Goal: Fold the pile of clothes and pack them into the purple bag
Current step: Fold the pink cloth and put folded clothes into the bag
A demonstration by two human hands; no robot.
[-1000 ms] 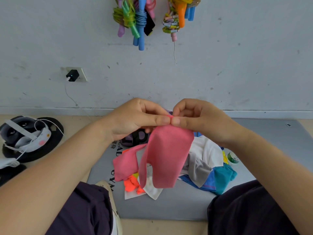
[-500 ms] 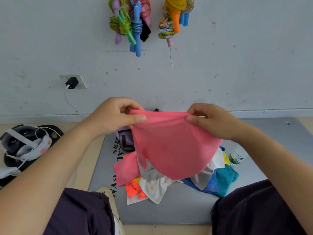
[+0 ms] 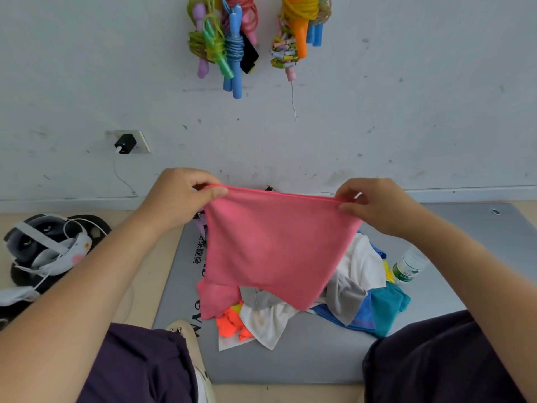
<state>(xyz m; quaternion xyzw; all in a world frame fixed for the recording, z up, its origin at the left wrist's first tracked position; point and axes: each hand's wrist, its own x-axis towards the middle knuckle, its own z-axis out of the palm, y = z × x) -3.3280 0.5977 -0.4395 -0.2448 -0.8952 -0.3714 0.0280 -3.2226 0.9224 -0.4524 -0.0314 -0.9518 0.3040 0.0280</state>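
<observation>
A pink cloth (image 3: 276, 251) hangs spread out in the air in front of me. My left hand (image 3: 180, 199) pinches its top left corner and my right hand (image 3: 374, 205) pinches its top right corner, so the top edge is pulled taut. Below it lies the pile of clothes (image 3: 348, 289) on a grey mat (image 3: 305, 362): white, grey, blue, teal and orange pieces. A sliver of the purple bag (image 3: 200, 225) shows behind the cloth's left edge; the rest of it is hidden.
A small plastic bottle (image 3: 406, 266) with a green label lies right of the pile. A headset with a white cable (image 3: 46, 245) sits on the floor at the left. Skipping ropes (image 3: 226, 45) hang on the wall above, beside a socket with a charger (image 3: 126, 143). My knees frame the mat's near edge.
My hands have moved apart, from touching at the middle to wide at both sides. The pink cloth has gone from a bunched strip to a spread, taut sheet.
</observation>
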